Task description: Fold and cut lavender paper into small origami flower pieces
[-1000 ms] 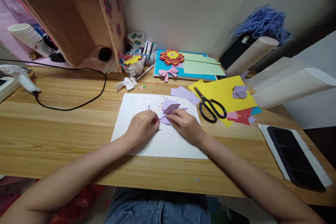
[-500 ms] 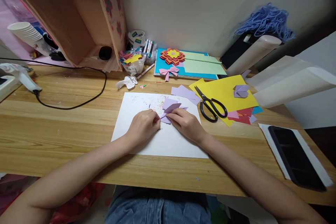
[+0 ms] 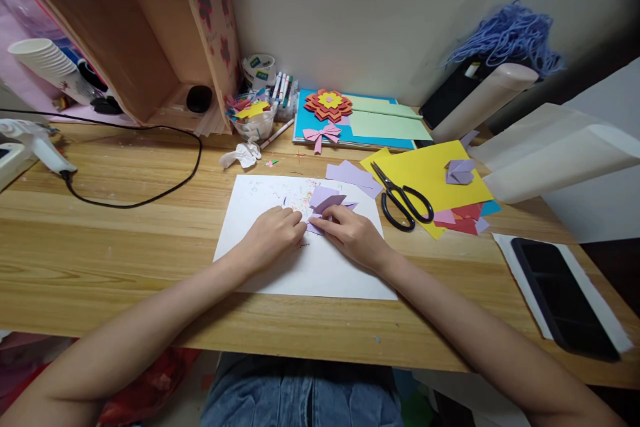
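Note:
A folded piece of purple paper [image 3: 326, 199] lies over the white sheet [image 3: 305, 277], between my two hands. My left hand [image 3: 277, 232] is closed at the paper's left edge, its fingertips curled out of sight. From the other side my right hand [image 3: 354, 232] pinches the paper near its lower fold, thumb and forefinger together. Just behind are flat purple paper scraps [image 3: 353, 177]. Black-handled scissors [image 3: 401, 199] rest right of my right hand, partly on yellow paper [image 3: 435, 177], where a small folded purple piece [image 3: 460, 172] also sits.
A layered paper flower [image 3: 328, 105] and pink paper bow [image 3: 321, 136] lie on a blue board at the back. A glue gun [image 3: 40, 147] with a black cord is at left, beside a cardboard box [image 3: 150, 53]. A phone [image 3: 565, 297] lies at right.
My left hand has rolled its knuckles forward over the paper's edge, hiding its fingertips. My right fingers have shifted slightly left along the fold.

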A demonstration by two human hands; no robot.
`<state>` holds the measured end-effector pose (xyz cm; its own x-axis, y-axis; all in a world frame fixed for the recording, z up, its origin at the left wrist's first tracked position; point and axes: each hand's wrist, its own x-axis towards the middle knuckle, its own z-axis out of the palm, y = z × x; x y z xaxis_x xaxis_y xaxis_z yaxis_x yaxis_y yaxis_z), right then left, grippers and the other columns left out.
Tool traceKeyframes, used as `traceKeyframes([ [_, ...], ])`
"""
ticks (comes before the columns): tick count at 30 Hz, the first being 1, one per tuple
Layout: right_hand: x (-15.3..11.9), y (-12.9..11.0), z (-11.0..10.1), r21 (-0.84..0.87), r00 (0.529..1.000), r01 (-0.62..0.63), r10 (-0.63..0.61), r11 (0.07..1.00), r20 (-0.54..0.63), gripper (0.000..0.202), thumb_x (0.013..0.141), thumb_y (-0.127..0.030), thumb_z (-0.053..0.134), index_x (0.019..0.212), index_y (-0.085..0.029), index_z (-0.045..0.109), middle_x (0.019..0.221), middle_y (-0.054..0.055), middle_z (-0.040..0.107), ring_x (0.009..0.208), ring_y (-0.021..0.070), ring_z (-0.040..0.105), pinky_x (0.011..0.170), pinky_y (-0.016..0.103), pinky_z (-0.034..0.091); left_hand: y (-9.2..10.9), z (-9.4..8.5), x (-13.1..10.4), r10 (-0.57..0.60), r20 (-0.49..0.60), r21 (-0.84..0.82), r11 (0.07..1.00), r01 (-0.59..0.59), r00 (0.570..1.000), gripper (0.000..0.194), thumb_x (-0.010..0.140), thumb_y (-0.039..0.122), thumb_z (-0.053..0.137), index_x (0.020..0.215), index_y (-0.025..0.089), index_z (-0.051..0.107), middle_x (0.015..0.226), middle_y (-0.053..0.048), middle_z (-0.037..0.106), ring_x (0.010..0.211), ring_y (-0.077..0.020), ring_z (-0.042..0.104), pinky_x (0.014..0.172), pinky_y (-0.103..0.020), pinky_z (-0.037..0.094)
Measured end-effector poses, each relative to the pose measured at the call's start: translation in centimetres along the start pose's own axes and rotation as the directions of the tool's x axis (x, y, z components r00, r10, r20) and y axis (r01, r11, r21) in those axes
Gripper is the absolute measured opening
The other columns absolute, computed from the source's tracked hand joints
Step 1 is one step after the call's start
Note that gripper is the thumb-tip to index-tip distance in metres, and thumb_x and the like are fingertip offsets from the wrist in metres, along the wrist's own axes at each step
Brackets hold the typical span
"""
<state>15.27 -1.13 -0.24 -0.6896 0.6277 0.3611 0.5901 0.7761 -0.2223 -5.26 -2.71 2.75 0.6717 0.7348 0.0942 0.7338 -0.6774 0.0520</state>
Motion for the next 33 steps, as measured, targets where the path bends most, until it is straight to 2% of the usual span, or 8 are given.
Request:
traceKeyframes([
  [4,0.0,0.1,0.2,-0.015,0.999,0.022,-0.023,1.0,-0.038,0.027,0.093,-0.019,0.041,0.107,-0.02,0.064,0.089,0.009,0.063,0.078,0.0177,0.057,0.063,0.029,0.05,-1.0,-0.2,-0.1,-0.087,-0.037,-0.123,0.989,0.082,0.996,0.014,0.083,0.015,0.049,0.079,0.016,0.063,0.075,-0.003,0.06,0.065,-0.0154,0.053,0.057,-0.027,0.033],
  [7,-0.1,0.2,0.4,-0.009,0.997,0.039,-0.04,0.999,-0.071,0.025,0.093,-0.018,0.043,0.106,-0.018,0.064,0.088,0.009,0.063,0.077,0.0166,0.057,0.063,0.027,0.05,-1.6,-0.3,-0.1,-0.038,-0.023,-0.205,0.978,0.033,0.999,0.021,0.086,0.017,0.047,0.097,0.019,0.064,0.079,-0.003,0.06,0.068,-0.0141,0.054,0.057,-0.024,0.034],
  [11,0.0,0.3,0.5,-0.003,0.997,0.031,-0.031,1.0,-0.076,0.025,0.092,-0.018,0.044,0.105,-0.018,0.065,0.088,0.009,0.063,0.077,0.0165,0.057,0.063,0.027,0.049,-1.9,-0.5,0.0,0.061,0.032,-0.171,0.984,-0.055,0.998,0.024,0.088,0.017,0.042,0.094,0.02,0.066,0.079,-0.003,0.059,0.066,-0.0135,0.053,0.056,-0.024,0.032],
  [20,0.0,0.2,0.3,0.002,0.997,0.031,-0.03,1.0,-0.076,0.024,0.092,-0.018,0.044,0.103,-0.016,0.065,0.088,0.009,0.063,0.078,0.017,0.058,0.063,0.027,0.05,-2.1,-0.6,0.1,0.167,0.069,-0.04,0.986,-0.165,0.984,0.025,0.09,0.017,0.041,0.091,0.018,0.066,0.081,-0.004,0.061,0.068,-0.0154,0.053,0.057,-0.027,0.033],
  [23,0.0,0.1,0.3,0.008,0.997,0.028,-0.027,1.0,-0.073,0.024,0.092,-0.018,0.044,0.103,-0.017,0.065,0.089,0.009,0.063,0.078,0.0168,0.058,0.063,0.027,0.05,-2.1,-0.7,0.0,0.179,0.066,-0.058,0.983,-0.175,0.982,0.024,0.087,0.014,0.043,0.092,0.018,0.066,0.081,-0.004,0.061,0.07,-0.016,0.055,0.059,-0.027,0.035],
  [25,0.0,0.1,0.3,0.013,0.997,0.026,-0.025,1.0,-0.072,0.024,0.092,-0.018,0.044,0.103,-0.017,0.065,0.089,0.009,0.063,0.078,0.0167,0.058,0.063,0.027,0.05,-2.0,-0.7,0.0,0.137,0.034,-0.124,0.983,-0.132,0.99,0.023,0.085,0.014,0.045,0.091,0.019,0.067,0.081,-0.004,0.062,0.07,-0.0155,0.056,0.059,-0.026,0.036],
  [28,0.0,0.2,0.2,0.015,0.997,0.029,-0.028,0.999,-0.075,0.024,0.092,-0.018,0.044,0.103,-0.018,0.064,0.089,0.009,0.063,0.079,0.0168,0.058,0.064,0.027,0.05,-1.6,-0.5,0.0,-0.011,-0.017,-0.278,0.961,0.006,1.0,0.019,0.084,0.018,0.049,0.089,0.019,0.068,0.081,-0.004,0.063,0.07,-0.0143,0.057,0.06,-0.025,0.038],
  [33,0.0,0.2,0.3,0.018,0.997,0.033,-0.032,0.999,-0.075,0.023,0.092,-0.017,0.044,0.104,-0.017,0.064,0.089,0.009,0.062,0.079,0.017,0.057,0.064,0.027,0.049,-0.5,0.1,0.1,-0.26,-0.019,-0.446,0.866,0.225,0.965,0.012,0.081,0.022,0.054,0.08,0.016,0.065,0.079,-0.003,0.061,0.07,-0.0137,0.056,0.062,-0.024,0.041],
])
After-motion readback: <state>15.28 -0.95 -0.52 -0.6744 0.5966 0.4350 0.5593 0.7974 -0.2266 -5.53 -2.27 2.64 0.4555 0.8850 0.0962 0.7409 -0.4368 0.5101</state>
